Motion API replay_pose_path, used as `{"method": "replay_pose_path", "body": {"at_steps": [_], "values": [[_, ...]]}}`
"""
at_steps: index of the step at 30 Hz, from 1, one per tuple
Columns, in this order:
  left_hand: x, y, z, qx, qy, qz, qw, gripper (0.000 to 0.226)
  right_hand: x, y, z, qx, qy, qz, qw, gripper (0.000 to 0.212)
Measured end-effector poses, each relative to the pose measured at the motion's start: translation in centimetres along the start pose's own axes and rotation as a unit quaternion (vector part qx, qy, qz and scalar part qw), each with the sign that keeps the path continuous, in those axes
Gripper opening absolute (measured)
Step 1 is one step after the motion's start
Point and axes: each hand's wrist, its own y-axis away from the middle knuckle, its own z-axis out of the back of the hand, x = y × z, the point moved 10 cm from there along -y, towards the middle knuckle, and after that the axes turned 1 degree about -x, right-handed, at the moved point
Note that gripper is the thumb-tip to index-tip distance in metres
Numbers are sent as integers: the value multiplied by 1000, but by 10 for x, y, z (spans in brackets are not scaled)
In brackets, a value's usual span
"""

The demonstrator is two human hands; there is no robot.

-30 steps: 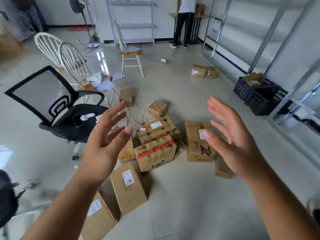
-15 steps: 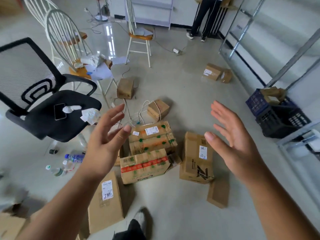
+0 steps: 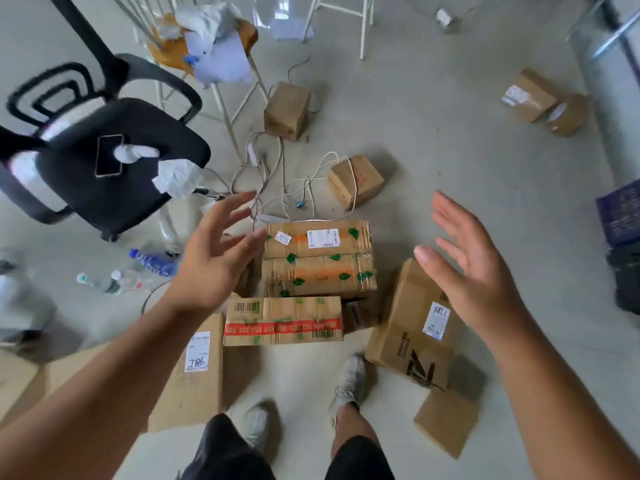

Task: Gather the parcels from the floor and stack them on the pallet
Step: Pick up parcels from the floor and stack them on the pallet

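Hands: both up over the pile, palms facing each other, fingers spread wide, nothing in either one. The left hand (image 3: 214, 261) hangs above the left end of the leaf-print boxes, the right hand (image 3: 474, 268) above the upper end of the Z box.
Leaf-print boxes: two cartons (image 3: 318, 259) with green leaf marks and orange stripes, side by side and touching, middle of the floor (image 3: 450, 161). The far one has white labels on top.
Red-tape box: a carton (image 3: 282, 320) with a red tape band and barcodes, sitting right in front of the leaf-print pair, up against them.
Z box: a flat-ish carton (image 3: 412, 327) with a big black Z and a label reading 98LL, tilted, just right of the red-tape box.
JT86 box: long carton (image 3: 194, 372) with a handwritten label, partly under my left forearm, left of the red-tape one.
Small flat box: plain one (image 3: 446, 420) near the bottom right, just beyond the Z box corner.
Farther parcels: a small box (image 3: 355, 180) tangled in white cables (image 3: 277, 181), a taller one (image 3: 286, 110) by the chair legs, and two more (image 3: 543, 102) well apart towards the floor's top right.
Office chair: black one (image 3: 104, 168) on the left, phone and crumpled tissue on the seat.
Bottles: a few plastic ones (image 3: 138, 271) lying below the chair.
Feet: shoes (image 3: 348, 379) right at the near side of the pile.
Pallet: can't see it anywhere.
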Motion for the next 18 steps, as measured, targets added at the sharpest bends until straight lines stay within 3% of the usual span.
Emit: {"method": "replay_pose_path", "body": {"at_steps": [5,11,18], "values": [[108,-70,-38,-39,-49,50,997,52,-138,-88,-32,60,10,-54,997,63],[287,-139,-53,-83,-89,100,988,49,-347,-135,-111,136,68,-175,973,67],[480,-176,-64,30,-270,120,955,64,-541,-152,-193,167,156,-229,946,81]]}}
